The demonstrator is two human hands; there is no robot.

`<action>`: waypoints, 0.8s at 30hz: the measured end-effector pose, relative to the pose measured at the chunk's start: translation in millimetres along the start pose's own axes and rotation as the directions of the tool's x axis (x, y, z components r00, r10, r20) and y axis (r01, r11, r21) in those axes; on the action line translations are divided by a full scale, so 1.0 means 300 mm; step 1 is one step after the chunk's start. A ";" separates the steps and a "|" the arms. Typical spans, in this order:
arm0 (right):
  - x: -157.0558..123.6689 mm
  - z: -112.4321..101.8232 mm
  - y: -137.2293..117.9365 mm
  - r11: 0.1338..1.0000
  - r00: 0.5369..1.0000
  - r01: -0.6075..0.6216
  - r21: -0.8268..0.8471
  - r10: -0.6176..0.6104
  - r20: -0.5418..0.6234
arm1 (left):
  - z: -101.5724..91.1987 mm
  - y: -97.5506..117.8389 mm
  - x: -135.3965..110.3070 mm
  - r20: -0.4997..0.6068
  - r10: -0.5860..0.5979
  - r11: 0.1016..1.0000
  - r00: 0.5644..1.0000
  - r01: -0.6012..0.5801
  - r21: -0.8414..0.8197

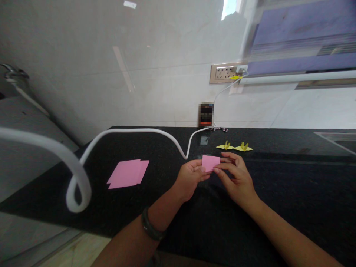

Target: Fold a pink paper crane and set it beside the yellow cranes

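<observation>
At frame centre, the left hand and right hand pinch opposite edges of the pink paper, seemingly to steady it above the worktop.

arms bare, no sleeves | left wrist — dark band | hands ungloved

Dim daylight, glare, blurred edges
</observation>
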State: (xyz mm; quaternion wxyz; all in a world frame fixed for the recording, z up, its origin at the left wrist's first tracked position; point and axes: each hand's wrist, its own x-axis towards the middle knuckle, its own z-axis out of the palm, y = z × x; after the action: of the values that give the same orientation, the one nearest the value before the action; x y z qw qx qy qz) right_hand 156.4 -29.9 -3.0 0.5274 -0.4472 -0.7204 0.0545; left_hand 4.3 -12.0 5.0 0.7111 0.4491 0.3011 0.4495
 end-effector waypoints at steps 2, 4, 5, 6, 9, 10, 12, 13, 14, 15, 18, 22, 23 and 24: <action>-0.003 0.007 0.001 0.998 0.998 -0.063 -0.007 0.064 0.008 | 0.009 0.002 -0.002 0.002 0.012 0.999 1.000 -0.012 0.030; -0.006 0.012 -0.002 0.993 0.993 -0.115 0.002 0.115 0.038 | 0.017 0.004 -0.006 -0.005 0.018 0.998 1.000 -0.017 0.067; -0.007 0.014 -0.004 0.991 0.990 -0.136 0.012 0.135 0.049 | 0.021 0.004 -0.008 -0.011 0.021 0.996 1.000 -0.020 0.086; -0.008 0.016 -0.007 0.988 0.988 -0.153 0.010 0.153 0.038 | 0.025 0.004 -0.010 -0.016 0.025 0.994 1.000 -0.024 0.103; -0.009 0.021 -0.012 0.985 0.985 -0.173 0.008 0.173 0.009 | 0.031 0.003 -0.015 -0.017 0.041 0.990 0.999 -0.038 0.134; -0.009 0.022 -0.013 0.984 0.984 -0.176 0.007 0.176 0.005 | 0.033 0.003 -0.016 -0.013 0.046 0.990 0.999 -0.043 0.137; -0.009 0.022 -0.012 0.984 0.984 -0.176 0.006 0.177 -0.005 | 0.033 0.001 -0.016 -0.009 0.047 0.989 0.999 -0.045 0.139; -0.009 0.022 -0.011 0.985 0.985 -0.174 0.006 0.174 -0.009 | 0.033 0.001 -0.016 -0.008 0.043 0.990 0.999 -0.042 0.138; -0.009 0.021 -0.010 0.986 0.985 -0.169 0.008 0.169 -0.011 | 0.033 0.000 -0.015 -0.010 0.039 0.990 0.999 -0.037 0.137; -0.008 0.020 -0.009 0.987 0.987 -0.162 0.011 0.163 -0.014 | 0.033 -0.001 -0.014 -0.013 0.035 0.990 0.999 -0.033 0.138; -0.008 0.015 -0.011 0.991 0.991 -0.135 0.019 0.135 -0.003 | 0.030 -0.004 -0.012 -0.028 0.031 0.984 0.999 -0.026 0.174; -0.007 0.011 -0.017 0.994 0.994 -0.107 0.025 0.106 0.035 | 0.021 -0.010 -0.008 -0.043 -0.006 0.956 0.999 0.019 0.293; -0.007 0.011 -0.018 0.994 0.994 -0.104 0.025 0.103 0.040 | 0.020 -0.012 -0.007 -0.047 -0.016 0.950 0.999 0.030 0.310; -0.006 0.011 -0.019 0.994 0.994 -0.104 0.025 0.103 0.044 | 0.018 -0.013 -0.006 -0.050 -0.022 0.948 0.999 0.037 0.318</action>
State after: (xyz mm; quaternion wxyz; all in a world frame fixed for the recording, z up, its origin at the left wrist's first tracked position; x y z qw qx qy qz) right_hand 150.5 -33.3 -2.7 0.5145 -0.4753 -0.7065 0.1009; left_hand 9.6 -16.3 3.7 0.6289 0.5429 0.3925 0.3945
